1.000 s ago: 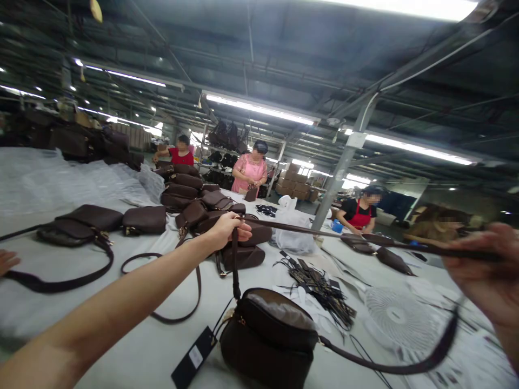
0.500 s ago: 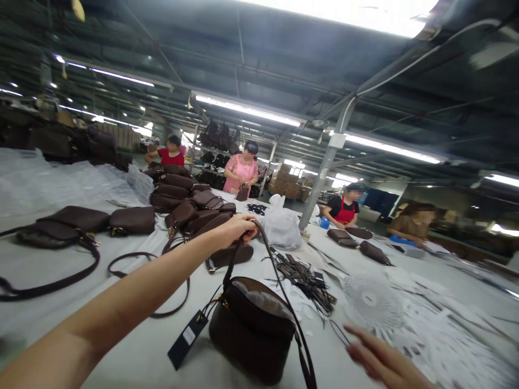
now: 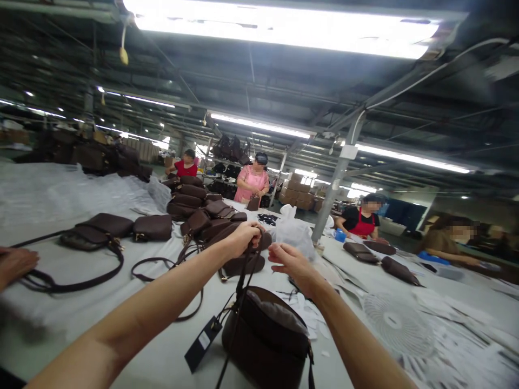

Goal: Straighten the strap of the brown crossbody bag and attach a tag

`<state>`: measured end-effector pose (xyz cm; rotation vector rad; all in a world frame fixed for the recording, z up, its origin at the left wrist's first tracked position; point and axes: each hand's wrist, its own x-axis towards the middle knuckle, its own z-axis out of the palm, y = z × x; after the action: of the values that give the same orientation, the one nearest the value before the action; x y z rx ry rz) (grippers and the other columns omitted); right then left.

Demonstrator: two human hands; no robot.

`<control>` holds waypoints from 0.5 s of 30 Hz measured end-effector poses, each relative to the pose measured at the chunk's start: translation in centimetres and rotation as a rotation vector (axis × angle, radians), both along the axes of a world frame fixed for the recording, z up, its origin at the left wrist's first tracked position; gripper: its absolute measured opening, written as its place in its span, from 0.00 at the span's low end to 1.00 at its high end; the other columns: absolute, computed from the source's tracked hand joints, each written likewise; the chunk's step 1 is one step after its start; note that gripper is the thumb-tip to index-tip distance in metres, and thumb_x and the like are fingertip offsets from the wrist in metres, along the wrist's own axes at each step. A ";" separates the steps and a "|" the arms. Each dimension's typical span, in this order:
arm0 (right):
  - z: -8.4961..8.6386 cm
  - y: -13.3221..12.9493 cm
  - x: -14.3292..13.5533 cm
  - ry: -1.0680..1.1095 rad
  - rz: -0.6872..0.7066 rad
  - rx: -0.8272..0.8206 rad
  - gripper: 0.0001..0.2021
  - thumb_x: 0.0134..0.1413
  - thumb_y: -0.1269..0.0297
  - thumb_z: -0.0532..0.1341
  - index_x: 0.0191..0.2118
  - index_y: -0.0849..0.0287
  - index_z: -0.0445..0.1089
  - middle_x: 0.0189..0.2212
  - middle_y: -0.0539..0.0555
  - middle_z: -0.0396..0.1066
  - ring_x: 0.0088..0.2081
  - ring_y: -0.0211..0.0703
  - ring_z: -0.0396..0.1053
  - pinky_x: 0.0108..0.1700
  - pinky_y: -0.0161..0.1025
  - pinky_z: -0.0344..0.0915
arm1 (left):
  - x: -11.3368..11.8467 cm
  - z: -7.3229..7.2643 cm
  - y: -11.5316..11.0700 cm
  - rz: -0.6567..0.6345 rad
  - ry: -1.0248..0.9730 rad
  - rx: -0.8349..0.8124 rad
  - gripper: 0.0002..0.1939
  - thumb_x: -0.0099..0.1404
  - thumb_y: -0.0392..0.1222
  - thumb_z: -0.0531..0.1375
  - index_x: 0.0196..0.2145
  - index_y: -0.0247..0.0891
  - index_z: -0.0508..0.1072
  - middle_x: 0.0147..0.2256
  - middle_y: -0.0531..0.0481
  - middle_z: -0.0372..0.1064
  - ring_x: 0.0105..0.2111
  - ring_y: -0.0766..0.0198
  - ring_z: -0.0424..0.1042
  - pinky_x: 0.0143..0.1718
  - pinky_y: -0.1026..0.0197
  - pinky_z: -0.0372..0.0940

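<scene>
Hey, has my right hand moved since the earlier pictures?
Yes, leftward. Judged against the white fan, your right hand was first right of it, then below it in view, and now sits left of it, near your left hand.

The brown bag [image 3: 265,346] toward the near edge of the table [image 3: 160,354] looks like smooth leather (real or imitation, I can't tell), softly satin. Its hang tag [image 3: 195,351] is matt black card with a white paper label [image 3: 204,339]. Toward the left edge lies crinkled, glossy, translucent plastic sheeting [image 3: 73,189]; the round grille [image 3: 399,327] looks like ribbed white plastic.
</scene>
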<state>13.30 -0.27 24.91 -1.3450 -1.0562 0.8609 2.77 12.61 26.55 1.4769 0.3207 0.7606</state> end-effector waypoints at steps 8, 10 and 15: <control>0.2 0.6 -1.8 0.292 0.122 0.081 0.25 0.38 0.45 0.71 0.32 0.58 0.63 0.18 0.39 0.59 0.17 0.26 0.52 0.21 0.29 0.56 | -0.7 -0.5 -1.3 -0.086 -0.017 0.073 0.05 0.53 0.38 0.61 0.26 0.35 0.68 0.20 0.56 0.62 0.20 0.70 0.60 0.23 0.67 0.55; 0.9 0.2 -1.1 0.320 0.155 0.096 0.26 0.36 0.43 0.71 0.31 0.59 0.63 0.18 0.39 0.58 0.16 0.24 0.47 0.18 0.26 0.49 | -1.9 -1.5 -1.0 -0.232 0.070 0.219 0.10 0.56 0.45 0.63 0.27 0.34 0.72 0.22 0.53 0.67 0.23 0.67 0.64 0.26 0.66 0.57; 0.6 -0.6 -0.9 0.296 0.125 0.080 0.26 0.35 0.45 0.72 0.31 0.60 0.63 0.17 0.39 0.58 0.16 0.24 0.48 0.18 0.26 0.47 | -2.4 -3.4 -0.1 -0.324 -0.095 0.026 0.13 0.61 0.46 0.62 0.26 0.33 0.74 0.25 0.47 0.72 0.25 0.64 0.69 0.29 0.63 0.65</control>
<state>12.42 -0.83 25.49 -1.0546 -0.9384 1.0636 0.38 12.56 23.20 1.4659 -0.0028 0.5719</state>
